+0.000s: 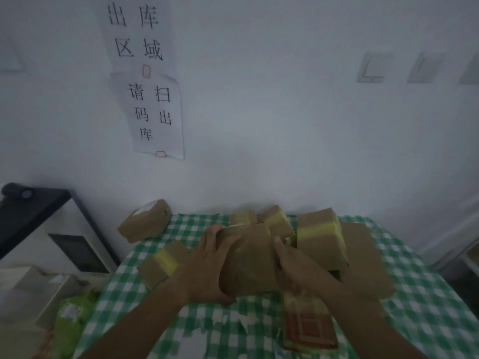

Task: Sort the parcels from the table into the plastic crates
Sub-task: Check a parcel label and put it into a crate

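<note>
Together, both hands gripped one brown paper parcel (247, 260) held just above the counter (427, 301), which wore a green-and-white checked cloth. The left hand (207, 265) clasped the parcel's left side, its fingers (216, 233) curled over the far upper corner and the thumb wrapped under the near edge. The right hand (293, 268) clasped the right side, its fingers (281, 246) bent round that edge.

Left of the left fingers lay a small taped box (162, 263) with a yellow band, and farther out a label-topped parcel (145, 221) hung over the counter's far left corner. Just beyond the right fingers stood a tall taped box (320, 237), resting on a flat brown parcel (363, 260); two smaller taped boxes (276, 218) sat behind the held parcel. Beneath the right wrist lay a red-printed packet (308, 325). Blur hid finer detail.
</note>
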